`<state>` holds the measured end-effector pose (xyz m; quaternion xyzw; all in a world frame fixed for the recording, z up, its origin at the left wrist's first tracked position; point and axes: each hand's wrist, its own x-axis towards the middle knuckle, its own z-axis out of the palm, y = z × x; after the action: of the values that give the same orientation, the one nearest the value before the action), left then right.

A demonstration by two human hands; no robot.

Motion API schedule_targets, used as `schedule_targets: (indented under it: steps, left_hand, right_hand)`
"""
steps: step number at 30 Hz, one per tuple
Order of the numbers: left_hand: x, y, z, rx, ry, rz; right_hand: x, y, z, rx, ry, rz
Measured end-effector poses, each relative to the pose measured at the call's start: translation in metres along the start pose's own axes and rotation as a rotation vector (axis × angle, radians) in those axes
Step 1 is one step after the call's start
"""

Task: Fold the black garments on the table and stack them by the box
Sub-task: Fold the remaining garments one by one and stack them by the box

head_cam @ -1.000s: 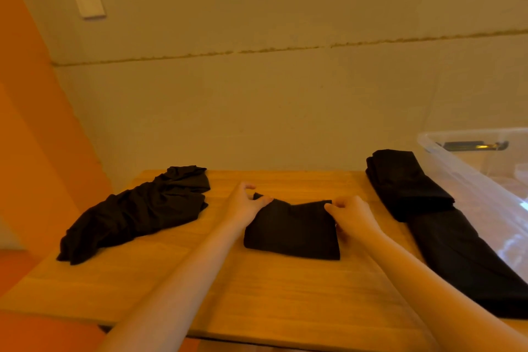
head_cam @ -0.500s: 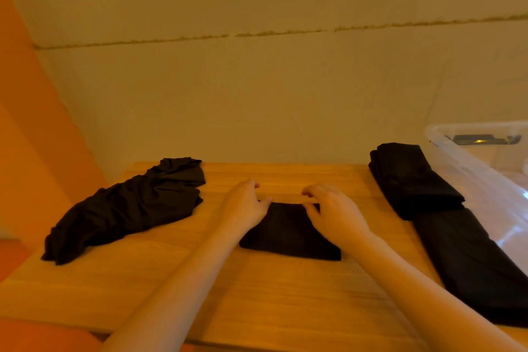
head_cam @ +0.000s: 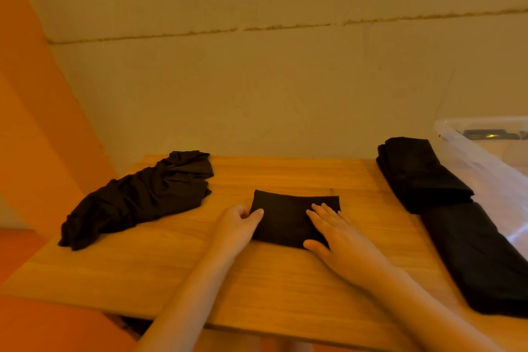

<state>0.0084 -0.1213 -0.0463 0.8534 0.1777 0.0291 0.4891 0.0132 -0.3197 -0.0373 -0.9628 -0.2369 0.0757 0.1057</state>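
- Lying crumpled at the left end of the table point(head_cam: 257, 288), the unfolded garment point(head_cam: 143, 197) is plainly thin, limp cloth; I'd guess it weighs next to nothing and will sag wherever it isn't supported, so 2 corners or a hem edge are the places to lift it.
- Next along, the left hand point(head_cam: 237, 223) sits at the left edge of the folded piece point(head_cam: 288, 214), thumb on top and fingers curled at its border, apparently pinching that edge.
- That folded piece lies flat mid-table as a neat small rectangle; soft and several layers thick, it should slide easily on the wood and could spring open if lifted by 1 layer only, so I'd take both short ends together, or scoop beneath it.
- Right of it, the right hand point(head_cam: 340, 234) rests flat on the cloth with fingers straight, pressing and gripping nothing.
- Farthest right, the stack point(head_cam: 420, 180) of folded black garments lies just beside the clear box point(head_cam: 471, 151), with a longer folded length running toward me.
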Motion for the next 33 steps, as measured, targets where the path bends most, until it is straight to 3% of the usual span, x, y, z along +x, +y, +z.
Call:
schedule_targets:
  steps: [8,10,12,14,18,21,23,26,28,33]
  left_hand:
    - [0.002,0.004,0.007,0.214,0.072,0.077]
    - [-0.003,0.009,0.007,0.406,0.196,0.121]
    - [-0.007,0.012,0.010,0.628,0.297,0.301]
    - [-0.007,0.017,0.019,0.774,0.189,0.422]
    - [0.001,0.013,0.031,0.964,-0.081,0.351]
    - [0.007,0.002,0.025,0.871,-0.100,0.310]
    - [0.008,-0.003,0.018,0.753,0.002,0.227]
    - [0.006,-0.001,0.007,0.754,0.185,0.101]
    - [0.007,0.006,0.004,0.700,0.183,0.016]
    - [0.017,0.027,-0.006,0.406,0.108,-0.104]
  right_hand:
    - [0.012,-0.015,-0.009,-0.029,0.076,-0.045]
    - [0.021,-0.017,-0.005,-0.025,0.083,-0.041]
    - [0.026,-0.016,0.003,-0.028,0.074,-0.026]
    - [0.027,-0.015,0.011,-0.060,0.068,-0.031]
    - [0.021,-0.008,0.013,-0.103,0.026,0.023]
    - [0.004,0.000,0.007,-0.108,-0.064,0.091]
    - [-0.007,0.001,-0.003,-0.121,-0.109,0.102]
    - [-0.010,0.000,-0.021,-0.078,0.034,0.050]
    - [-0.005,-0.005,-0.025,-0.024,0.068,0.020]
    - [-0.005,-0.020,0.000,-0.118,-0.109,-0.010]
